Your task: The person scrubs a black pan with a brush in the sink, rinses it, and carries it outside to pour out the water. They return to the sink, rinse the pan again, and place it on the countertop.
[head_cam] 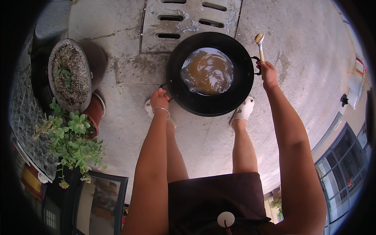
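A large black wok (210, 105) is held in front of my legs, with murky brownish water (207, 72) pooled in its middle. My left hand (159, 98), with a bangle at the wrist, grips the loop handle on the wok's left side. On the opposite side, my right hand (268, 74) has hold of the other loop handle (256, 66). That same hand also keeps a scrub brush (260, 47) with a pale handle, its bristle head pointing away from me.
Beyond the wok lies a slotted concrete drain cover (191, 28) with wet patches, set in the concrete ground (129, 67). To the left stand a large planter (70, 73) of soil and a reddish flowerpot (95, 114) beside leafy plants (77, 144). White clogs (244, 108) are on my feet, near the wok.
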